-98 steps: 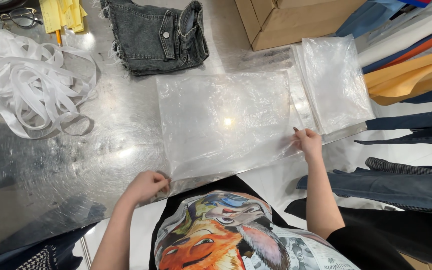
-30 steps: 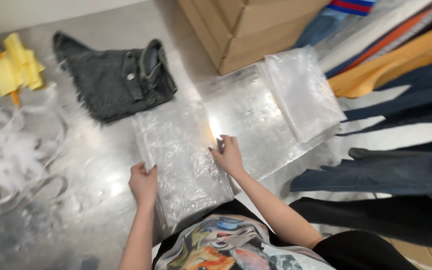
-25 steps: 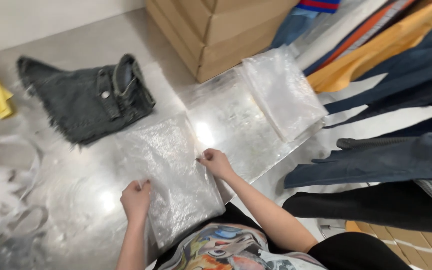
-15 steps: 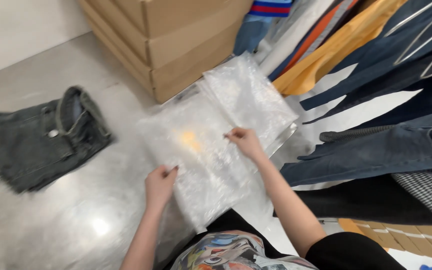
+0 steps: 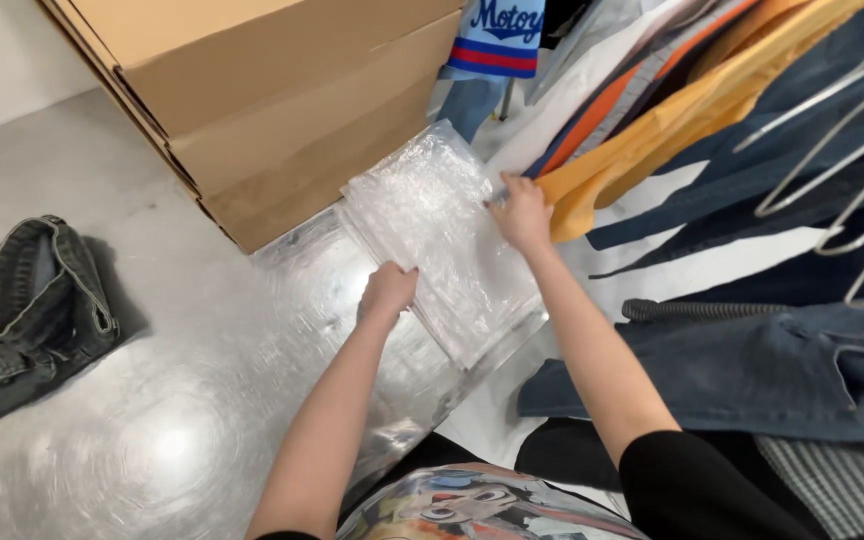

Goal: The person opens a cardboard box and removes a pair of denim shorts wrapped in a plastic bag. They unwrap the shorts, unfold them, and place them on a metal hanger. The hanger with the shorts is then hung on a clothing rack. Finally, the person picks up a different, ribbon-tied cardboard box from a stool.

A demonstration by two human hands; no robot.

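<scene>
A folded clear plastic bag [image 5: 442, 235] lies on a stack of like bags at the right edge of a shiny metal table [image 5: 182, 400]. My left hand [image 5: 388, 292] grips the bag's near left edge with curled fingers. My right hand [image 5: 520, 212] holds its far right edge, close to an orange garment [image 5: 652, 150]. Both forearms reach out from the bottom of the view.
Stacked cardboard boxes [image 5: 282, 110] stand just behind the bags. A folded dark grey denim garment [image 5: 22, 310] lies at the table's left. Hanging clothes and wire hangers [image 5: 832, 150] crowd the right side, with blue denim [image 5: 752, 370] below them.
The wide plastic bag has been folded smaller and carried right onto the stack by the boxes. Both hands moved with it, and my view swung right, dropping the white straps and yellow item from sight.
</scene>
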